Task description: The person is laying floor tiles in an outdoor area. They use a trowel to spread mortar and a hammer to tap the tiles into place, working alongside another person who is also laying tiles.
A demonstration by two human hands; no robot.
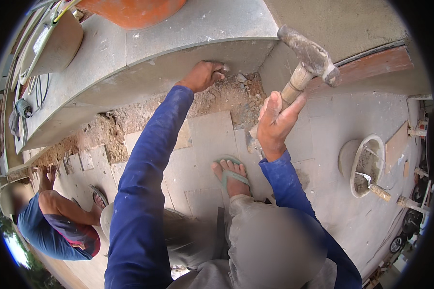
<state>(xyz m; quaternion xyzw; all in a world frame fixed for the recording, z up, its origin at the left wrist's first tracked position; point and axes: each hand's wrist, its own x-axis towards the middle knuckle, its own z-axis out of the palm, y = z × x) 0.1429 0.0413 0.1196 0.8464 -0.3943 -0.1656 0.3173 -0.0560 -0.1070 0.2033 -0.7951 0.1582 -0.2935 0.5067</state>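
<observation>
My right hand (277, 123) is wrapped round the wooden handle of a hammer (309, 54), its worn metal head raised in front of the grey wall. My left hand (203, 76) reaches ahead to the low riser (173, 62) under the grey ledge. Its fingers are curled in a pinch against that face, close to the inner corner. Whatever they hold, if anything, is too small to make out. Just below that hand runs a strip of bare earth and rubble (212, 98), bordered by pale floor tiles (210, 132).
An orange tub (132, 12) and a pale bucket (62, 43) stand on the ledge, near a corded power tool (23, 108). At right is a mortar bucket (349, 159) with a trowel (378, 191). A co-worker (58, 226) crouches at left beside the strip.
</observation>
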